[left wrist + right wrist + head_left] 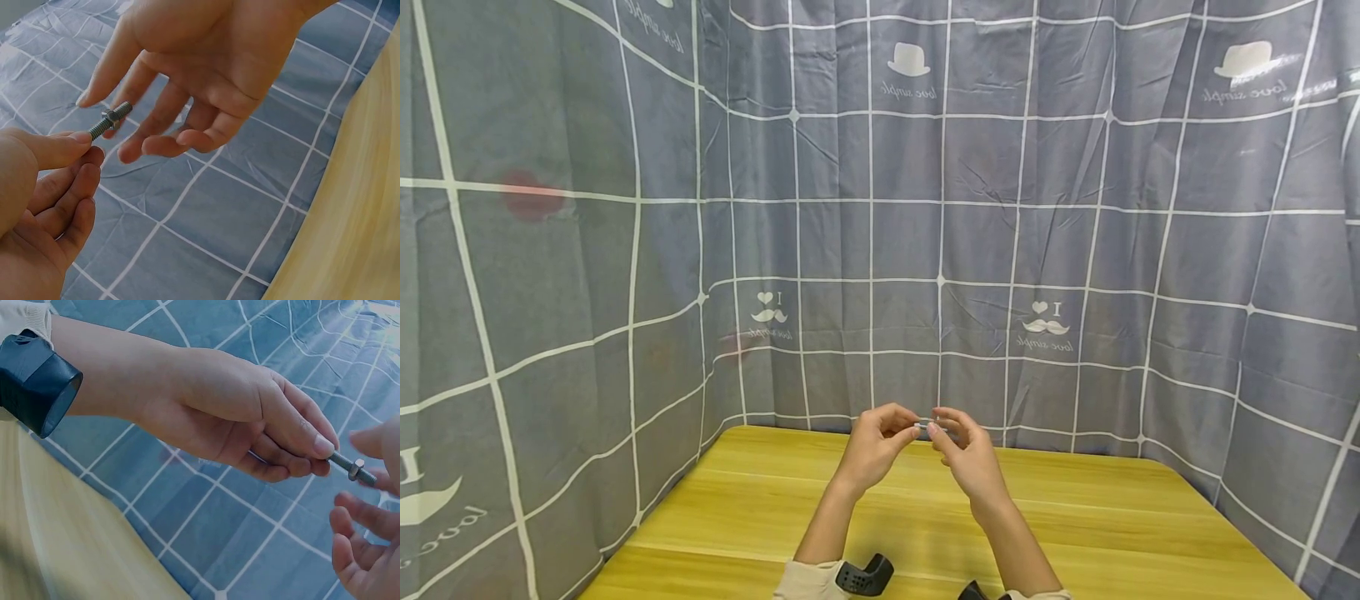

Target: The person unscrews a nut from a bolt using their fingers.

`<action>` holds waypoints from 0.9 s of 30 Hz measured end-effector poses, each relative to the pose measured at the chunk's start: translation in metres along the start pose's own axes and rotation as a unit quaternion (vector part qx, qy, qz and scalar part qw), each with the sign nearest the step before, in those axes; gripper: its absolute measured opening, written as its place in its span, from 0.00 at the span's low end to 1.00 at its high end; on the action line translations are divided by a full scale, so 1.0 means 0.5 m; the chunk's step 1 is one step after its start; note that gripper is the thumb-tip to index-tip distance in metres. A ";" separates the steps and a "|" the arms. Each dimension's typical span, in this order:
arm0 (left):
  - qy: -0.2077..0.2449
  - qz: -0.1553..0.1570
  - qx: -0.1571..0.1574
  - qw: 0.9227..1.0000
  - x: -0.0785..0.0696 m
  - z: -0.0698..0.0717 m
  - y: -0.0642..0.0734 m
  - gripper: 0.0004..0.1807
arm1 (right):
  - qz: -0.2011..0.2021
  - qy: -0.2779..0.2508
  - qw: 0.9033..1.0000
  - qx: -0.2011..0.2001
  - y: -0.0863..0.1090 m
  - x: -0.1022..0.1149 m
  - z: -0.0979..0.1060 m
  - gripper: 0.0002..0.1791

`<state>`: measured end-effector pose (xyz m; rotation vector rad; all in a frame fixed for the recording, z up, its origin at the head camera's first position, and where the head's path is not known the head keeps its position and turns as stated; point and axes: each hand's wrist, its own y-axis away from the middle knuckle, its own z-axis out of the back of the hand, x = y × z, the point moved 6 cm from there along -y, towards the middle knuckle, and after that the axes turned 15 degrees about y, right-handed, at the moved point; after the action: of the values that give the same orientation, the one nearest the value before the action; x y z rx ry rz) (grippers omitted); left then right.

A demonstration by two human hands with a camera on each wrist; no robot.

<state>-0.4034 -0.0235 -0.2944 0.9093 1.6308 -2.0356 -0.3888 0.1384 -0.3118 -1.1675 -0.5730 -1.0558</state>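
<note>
A threaded metal bolt (122, 109) with a hex nut (356, 469) partway along it is held up above the table. My left hand (872, 446) pinches one end of the bolt between thumb and fingertips; that end is hidden by the fingers. Around the nut and the free end, my right hand (976, 467) has its thumb and index finger spread. In the right wrist view the right thumb (367, 442) stands apart from the nut. The other right fingers are loosely bent below the bolt, holding nothing.
A yellow wood-grain table (737, 508) lies beneath both hands. Grey-blue curtains (910, 242) with white grid lines hang behind and at the sides. Black wrist devices, one on the left wrist (867, 575), sit by the beige cuffs.
</note>
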 end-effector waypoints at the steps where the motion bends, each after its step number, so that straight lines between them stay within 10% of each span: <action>1: -0.001 0.001 0.000 1.000 -0.001 0.000 0.000 0.05 | -0.006 0.003 1.000 -0.004 -0.001 -0.002 0.000 0.20; 27: -0.006 0.016 -0.015 1.000 -0.001 0.000 -0.002 0.05 | 0.012 -0.017 1.000 -0.008 -0.003 -0.001 -0.002 0.12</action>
<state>-0.4036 -0.0232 -0.2935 0.9049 1.6259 -1.9869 -0.3905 0.1375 -0.3119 -1.2048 -0.5770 -1.0236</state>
